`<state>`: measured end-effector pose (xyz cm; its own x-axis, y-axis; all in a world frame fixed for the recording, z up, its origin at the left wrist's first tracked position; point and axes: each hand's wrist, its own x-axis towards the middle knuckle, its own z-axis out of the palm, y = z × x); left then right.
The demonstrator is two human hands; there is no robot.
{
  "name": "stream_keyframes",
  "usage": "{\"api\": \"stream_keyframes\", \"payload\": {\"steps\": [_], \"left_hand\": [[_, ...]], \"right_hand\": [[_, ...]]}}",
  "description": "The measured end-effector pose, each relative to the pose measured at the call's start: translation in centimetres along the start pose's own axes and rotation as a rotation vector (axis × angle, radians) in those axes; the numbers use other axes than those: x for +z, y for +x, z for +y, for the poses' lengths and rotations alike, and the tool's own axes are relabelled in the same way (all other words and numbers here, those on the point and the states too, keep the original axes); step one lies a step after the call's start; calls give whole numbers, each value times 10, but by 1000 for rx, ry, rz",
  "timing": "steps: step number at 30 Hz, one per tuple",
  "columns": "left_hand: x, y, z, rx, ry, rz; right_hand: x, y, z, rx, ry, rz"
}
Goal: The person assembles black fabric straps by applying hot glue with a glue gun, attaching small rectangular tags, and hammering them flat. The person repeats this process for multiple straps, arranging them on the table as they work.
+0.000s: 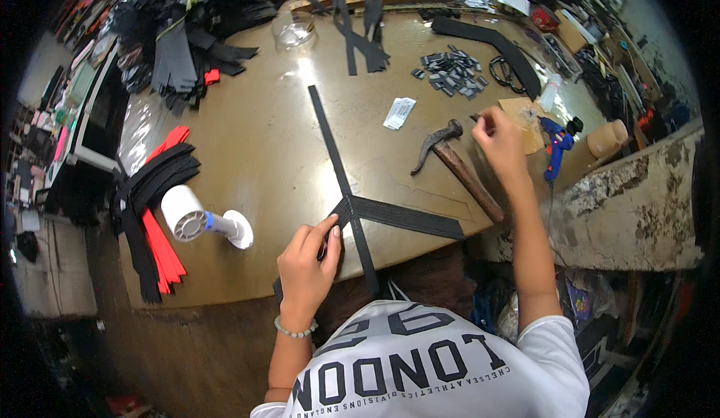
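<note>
A black strap piece (405, 218) lies bent on the table's near side, its two arms meeting at a peak. Across that peak runs a long narrow black strip (328, 139), its near end hanging past the table edge. My left hand (307, 260) is closed over the strap's left arm, fingertips by the peak; a small dark shiny thing in its palm is too hidden to name. Off to the right, my right hand (499, 140) pinches a small dark piece (475, 118), mostly covered by the fingers. Beside it rests a hammer (469, 174) with a wooden handle.
A white handheld fan (185, 212) stands left, beside black and red strips (161, 238). Small dark metal clips (452, 71) are heaped at the back right, with a blue glue gun (555, 148) nearer. Black straps (176, 62) pile up at the far left.
</note>
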<state>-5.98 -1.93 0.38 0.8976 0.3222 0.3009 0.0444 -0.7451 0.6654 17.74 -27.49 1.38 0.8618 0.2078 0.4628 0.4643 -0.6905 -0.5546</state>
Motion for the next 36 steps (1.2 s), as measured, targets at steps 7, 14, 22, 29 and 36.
{"api": "stream_keyframes", "payload": {"steps": [7,14,22,29,36], "left_hand": [[-4,-13,30,-46,-402,-149],[-5,-9,17,-163,-485,-286],[16,24,-9,-347,-231,-80],[22,23,-10,-343,-134,-70],[23,24,-14,-288,-201,-66]], "right_hand": [[-13,-81,-105,-510,404,-784],[8,-85,-108,-78,757,-968],[48,-105,-91,74,535,-525],[48,-114,-90,13,559,-502],[21,-121,-99,-554,547,-825]]}}
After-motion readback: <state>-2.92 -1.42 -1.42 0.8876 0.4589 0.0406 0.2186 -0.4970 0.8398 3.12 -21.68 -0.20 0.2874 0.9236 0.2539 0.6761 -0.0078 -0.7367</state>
